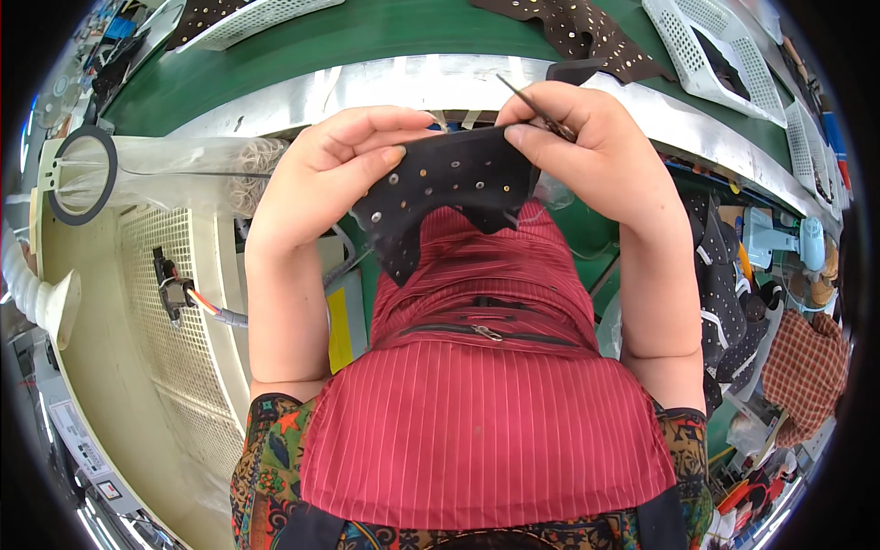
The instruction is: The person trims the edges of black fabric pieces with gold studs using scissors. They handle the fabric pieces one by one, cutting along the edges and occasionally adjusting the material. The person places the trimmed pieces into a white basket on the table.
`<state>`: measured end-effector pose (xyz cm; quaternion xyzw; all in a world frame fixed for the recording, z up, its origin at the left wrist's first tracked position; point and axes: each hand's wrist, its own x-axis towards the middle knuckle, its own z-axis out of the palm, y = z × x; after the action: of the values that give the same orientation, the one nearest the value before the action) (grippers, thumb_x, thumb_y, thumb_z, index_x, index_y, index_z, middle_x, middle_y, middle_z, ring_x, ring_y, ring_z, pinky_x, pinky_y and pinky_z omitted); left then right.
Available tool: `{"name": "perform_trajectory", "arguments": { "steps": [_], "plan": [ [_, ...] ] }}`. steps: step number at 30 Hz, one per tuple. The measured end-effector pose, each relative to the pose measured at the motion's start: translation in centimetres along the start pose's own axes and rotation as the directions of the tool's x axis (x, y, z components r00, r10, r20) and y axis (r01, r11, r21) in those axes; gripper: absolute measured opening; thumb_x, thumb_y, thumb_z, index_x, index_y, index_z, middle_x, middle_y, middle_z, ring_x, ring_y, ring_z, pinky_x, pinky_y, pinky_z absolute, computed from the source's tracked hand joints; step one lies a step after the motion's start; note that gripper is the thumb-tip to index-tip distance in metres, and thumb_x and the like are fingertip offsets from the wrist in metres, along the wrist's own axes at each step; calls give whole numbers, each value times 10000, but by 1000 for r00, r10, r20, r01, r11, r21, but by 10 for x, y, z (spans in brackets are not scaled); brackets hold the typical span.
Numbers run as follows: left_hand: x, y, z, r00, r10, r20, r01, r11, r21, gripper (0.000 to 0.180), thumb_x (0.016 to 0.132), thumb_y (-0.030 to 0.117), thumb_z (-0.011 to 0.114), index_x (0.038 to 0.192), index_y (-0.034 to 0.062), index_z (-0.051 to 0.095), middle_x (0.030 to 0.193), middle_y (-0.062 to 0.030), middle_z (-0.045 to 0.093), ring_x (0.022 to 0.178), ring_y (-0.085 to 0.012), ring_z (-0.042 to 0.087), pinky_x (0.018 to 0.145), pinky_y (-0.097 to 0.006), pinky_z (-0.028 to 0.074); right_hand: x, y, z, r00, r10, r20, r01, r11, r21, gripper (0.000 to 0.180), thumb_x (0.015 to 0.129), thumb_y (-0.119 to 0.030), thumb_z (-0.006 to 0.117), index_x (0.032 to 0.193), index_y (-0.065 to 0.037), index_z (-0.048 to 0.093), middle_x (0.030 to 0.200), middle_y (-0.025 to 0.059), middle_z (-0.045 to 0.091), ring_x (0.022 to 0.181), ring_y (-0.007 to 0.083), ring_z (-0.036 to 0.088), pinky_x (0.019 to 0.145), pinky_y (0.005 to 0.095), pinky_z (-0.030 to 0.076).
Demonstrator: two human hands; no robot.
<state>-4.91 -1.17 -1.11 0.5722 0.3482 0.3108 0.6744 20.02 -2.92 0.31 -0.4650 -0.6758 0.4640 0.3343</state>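
I hold a black leather piece (449,183) studded with small metal eyelets in front of my chest, above a red striped apron. My left hand (335,170) grips its left side, thumb on top. My right hand (587,151) pinches its upper right edge and also holds a thin dark pointed tool (536,108) that sticks up to the left from my fingers. A flap of the piece hangs down toward the lower left.
A green conveyor belt (367,32) with a metal edge runs across the top. White plastic baskets (710,50) and more studded dark pieces (596,37) lie on it. A cream perforated machine panel (174,321) stands left; a pile of dark pieces (729,312) sits right.
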Motion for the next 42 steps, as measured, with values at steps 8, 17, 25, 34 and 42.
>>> {"name": "perform_trajectory", "arguments": {
  "steps": [8,17,25,34,42],
  "plan": [
    [3,28,20,994,-39,106,-42,748,662,313,818,8,595,1130,-13,591,981,-65,660,875,-103,591,783,-247,472,3,-7,10,999,39,32,-37,997,-62,182,786,-83,551,895,50,610,664,91,573,608,122,518,587,269,441],
    [9,19,17,976,-136,168,64,926,372,222,875,74,594,1073,-23,624,875,-27,667,782,-56,582,697,-219,478,0,-11,8,996,44,81,-49,997,59,160,782,-88,552,863,36,614,644,13,562,606,51,502,528,225,410],
    [5,8,25,965,-191,178,205,977,-64,337,875,53,584,1196,-41,546,1020,-75,656,892,-98,615,791,-240,503,0,-9,14,999,-22,-39,24,999,45,183,791,-63,591,961,5,596,626,-23,491,567,35,437,501,211,361],
    [-12,-11,38,990,-113,79,136,904,-405,373,898,36,533,1264,-29,495,1117,-90,623,968,-117,608,839,-248,496,-8,-3,28,932,-280,-228,165,892,-420,215,731,-28,675,922,-64,583,636,45,501,584,158,539,520,289,427],
    [-8,-15,45,996,-76,-42,61,960,-274,353,922,25,480,1273,-15,491,1119,-70,612,977,-93,591,849,-233,485,-13,-4,35,886,-449,-113,333,787,-520,209,654,8,677,817,-55,563,870,73,586,650,245,598,551,324,468]
  ]
}}
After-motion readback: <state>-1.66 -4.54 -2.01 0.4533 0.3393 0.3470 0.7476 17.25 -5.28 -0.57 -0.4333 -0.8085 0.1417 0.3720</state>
